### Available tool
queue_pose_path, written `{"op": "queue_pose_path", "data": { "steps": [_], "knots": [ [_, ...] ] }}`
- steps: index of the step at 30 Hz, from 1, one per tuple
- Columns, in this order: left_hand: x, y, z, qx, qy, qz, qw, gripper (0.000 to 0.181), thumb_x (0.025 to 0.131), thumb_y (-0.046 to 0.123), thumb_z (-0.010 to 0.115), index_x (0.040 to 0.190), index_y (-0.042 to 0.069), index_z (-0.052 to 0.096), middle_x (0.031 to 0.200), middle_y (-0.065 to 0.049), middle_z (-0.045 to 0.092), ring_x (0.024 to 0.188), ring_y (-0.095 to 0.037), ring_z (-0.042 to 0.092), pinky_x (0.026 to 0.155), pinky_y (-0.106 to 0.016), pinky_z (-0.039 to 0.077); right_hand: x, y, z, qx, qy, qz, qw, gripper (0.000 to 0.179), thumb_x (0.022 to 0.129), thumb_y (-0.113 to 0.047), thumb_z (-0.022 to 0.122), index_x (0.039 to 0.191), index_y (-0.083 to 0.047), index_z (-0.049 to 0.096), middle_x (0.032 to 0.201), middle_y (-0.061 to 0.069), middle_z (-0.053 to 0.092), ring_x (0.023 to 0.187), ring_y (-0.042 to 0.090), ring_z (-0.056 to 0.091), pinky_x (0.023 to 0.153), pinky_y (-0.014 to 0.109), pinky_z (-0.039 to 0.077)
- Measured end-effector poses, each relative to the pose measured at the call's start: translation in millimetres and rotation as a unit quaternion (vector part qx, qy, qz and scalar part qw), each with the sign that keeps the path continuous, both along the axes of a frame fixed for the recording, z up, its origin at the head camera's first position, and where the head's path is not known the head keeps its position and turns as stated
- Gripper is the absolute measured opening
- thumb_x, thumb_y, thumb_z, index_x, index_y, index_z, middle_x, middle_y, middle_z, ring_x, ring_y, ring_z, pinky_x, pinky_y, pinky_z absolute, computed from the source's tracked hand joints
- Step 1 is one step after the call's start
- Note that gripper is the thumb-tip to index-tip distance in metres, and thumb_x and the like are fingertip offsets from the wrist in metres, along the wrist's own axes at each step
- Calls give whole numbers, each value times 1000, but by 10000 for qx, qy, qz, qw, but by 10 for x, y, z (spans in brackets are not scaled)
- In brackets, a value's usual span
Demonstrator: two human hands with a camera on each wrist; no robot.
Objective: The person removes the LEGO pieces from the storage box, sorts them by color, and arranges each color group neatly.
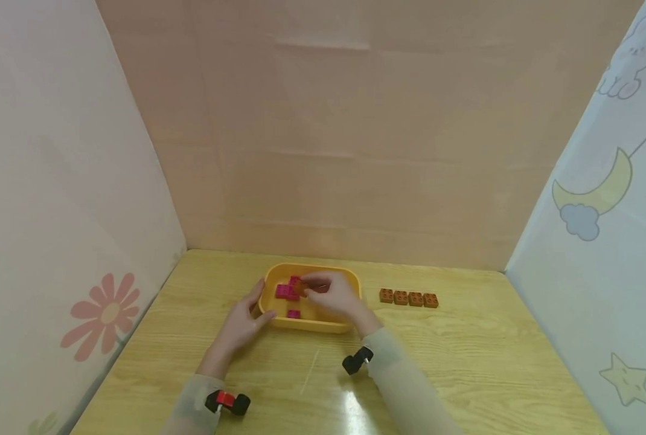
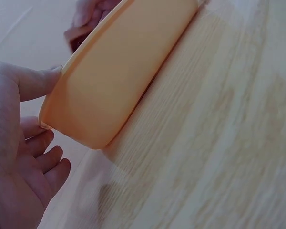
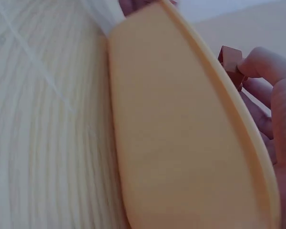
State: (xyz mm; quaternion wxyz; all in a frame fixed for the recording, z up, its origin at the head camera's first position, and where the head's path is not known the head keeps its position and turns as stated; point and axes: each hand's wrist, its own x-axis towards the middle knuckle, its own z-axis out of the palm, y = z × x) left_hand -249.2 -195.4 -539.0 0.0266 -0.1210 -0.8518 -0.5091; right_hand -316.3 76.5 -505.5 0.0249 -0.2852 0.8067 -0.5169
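Note:
A yellow plastic tray (image 1: 312, 326) stands on the table. My left hand (image 1: 239, 323) grips its left end, thumb on the near rim and fingers round the corner; the left wrist view shows the thumb (image 2: 43, 82) against the rim. My right hand (image 1: 338, 296) is over the inside of the tray and pinches an orange-brown toy brick (image 3: 232, 63) between thumb and fingers. Several magenta toy bricks (image 1: 282, 291) lie in the tray's left half, most in a cluster, with a separate magenta brick (image 1: 293, 314) by the near wall.
To the right of the tray, several orange-brown bricks (image 1: 408, 298) form a row on the wooden table (image 1: 464, 350). A peach backdrop (image 1: 328, 151) rises behind the table. Pale printed panels stand on the left (image 1: 40, 181) and right (image 1: 627, 272).

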Motion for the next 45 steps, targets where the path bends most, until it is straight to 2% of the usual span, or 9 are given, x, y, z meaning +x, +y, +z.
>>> {"op": "queue_pose_path", "data": {
  "steps": [8, 15, 20, 23, 26, 33, 38, 42, 45],
  "knots": [
    [-14, -16, -9, -53, 17, 55, 10000, 83, 101, 13, 76, 165, -7, 26, 173, -20, 24, 159, -35, 25, 130, -48, 21, 55, 420, 28, -860, 125, -523, 9948, 31, 97, -7, 78, 127, -4, 78, 122, 12, 78, 106, 24, 76, 89, 31, 65],
    [-10, -12, -31, 30, 25, 25, 10000, 83, 101, 14, 76, 165, -6, 27, 173, -18, 25, 159, -34, 25, 129, -46, 22, 287, 946, -170, -2267, -578, -699, 9697, 37, 100, -1, 73, 133, 14, 66, 123, 5, 76, 106, 14, 75, 90, 31, 64],
    [-7, -10, -7, 2, -9, 86, 10000, 84, 101, 15, 76, 166, -5, 27, 173, -17, 25, 159, -35, 26, 130, -48, 22, 360, 1244, -168, -2527, -567, -756, 9629, 39, 102, 0, 70, 136, 18, 61, 122, 0, 78, 106, 14, 76, 91, 35, 65],
    [-10, -6, -3, -84, -81, 102, 9999, 83, 101, 16, 76, 166, -3, 27, 174, -16, 24, 160, -34, 25, 130, -48, 22, 417, 1452, -151, -2357, -539, -951, 9657, 41, 103, -2, 71, 138, 15, 61, 124, -2, 77, 108, 14, 75, 91, 34, 64],
    [-14, 0, -11, -81, -166, 70, 9998, 84, 102, 17, 76, 167, -2, 26, 175, -14, 23, 160, -31, 24, 130, -46, 22, 473, 1694, -145, -1795, -558, -1225, 9745, 43, 104, -9, 72, 142, 7, 63, 130, -2, 74, 113, 11, 73, 94, 31, 63],
    [9, -5, 3, -52, -181, 97, 9998, 83, 102, 17, 76, 166, -2, 28, 174, -14, 24, 160, -32, 24, 131, -46, 22, 608, 2183, -186, -431, -536, -1509, 9862, 44, 109, -23, 66, 150, -6, 62, 147, 17, 63, 115, 7, 70, 98, 24, 59],
    [29, -15, 11, -122, -195, 119, 9997, 83, 102, 19, 76, 166, -3, 27, 174, -16, 24, 160, -34, 24, 130, -48, 22, 687, 2429, -208, 610, -257, -1762, 9821, 43, 112, -30, 59, 152, -13, 61, 152, 16, 59, 130, 24, 62, 96, 16, 52],
    [21, -11, 5, -89, -218, 122, 9996, 84, 103, 19, 75, 167, -1, 26, 175, -15, 24, 161, -33, 24, 131, -48, 22, 706, 2584, -201, 1058, -169, -1919, 9755, 45, 114, -34, 55, 153, -14, 60, 156, 16, 56, 139, 37, 54, 97, 12, 47],
    [6, 0, 0, -106, -220, 111, 9996, 84, 102, 20, 76, 168, 0, 26, 175, -13, 23, 161, -32, 24, 131, -48, 21, 716, 2678, -180, 1237, -103, -2028, 9713, 45, 114, -35, 53, 154, -14, 60, 157, 15, 56, 139, 39, 55, 100, 20, 51]
  ]
}}
